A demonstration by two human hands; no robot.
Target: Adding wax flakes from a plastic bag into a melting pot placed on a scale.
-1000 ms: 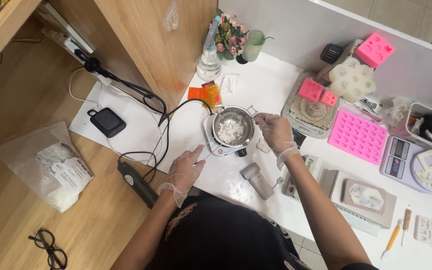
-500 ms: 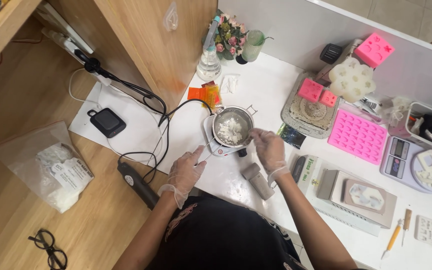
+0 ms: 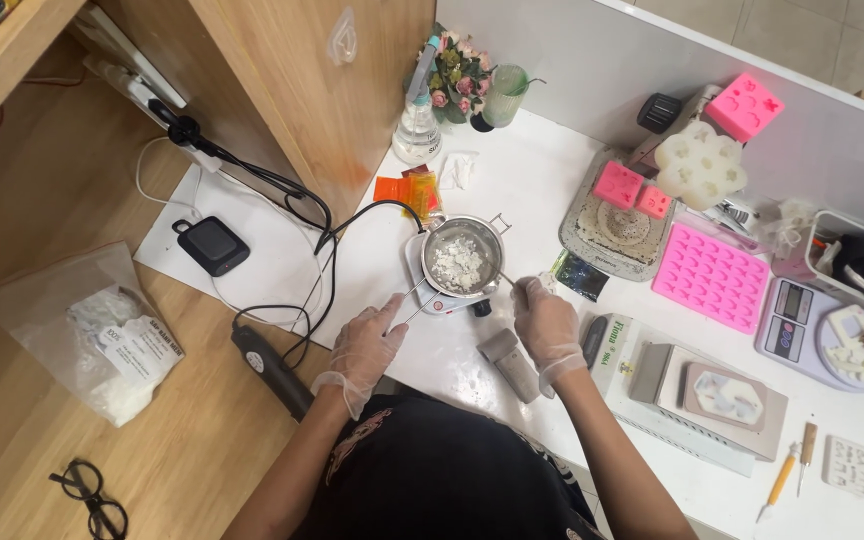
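Around the work: a pink tray mould (image 3: 709,276) and smaller pink moulds (image 3: 620,184) to the right on the white table (image 3: 522,180), a digital scale (image 3: 802,318) further right, a spray bottle (image 3: 418,118) and small flower bunch (image 3: 455,72) at the back, orange packets (image 3: 407,188) just behind the heater. Black cables (image 3: 302,250) looping along the left, a bag of white flakes (image 3: 82,325) and glasses (image 3: 87,495) on the wooden desk, well apart. Centre stage — a small steel pot (image 3: 462,256) of white chunks, sitting on a little white electric heater (image 3: 432,292). Left hand (image 3: 370,338), gloved, closed on the pot's thin wire handle (image 3: 414,298), wrist low on the table. Right hand (image 3: 542,315), also gloved, just right of the pot, fingers pinched on something thin near the rim — too small to tell what. Grey cylinder (image 3: 508,362) lying between the forearms.
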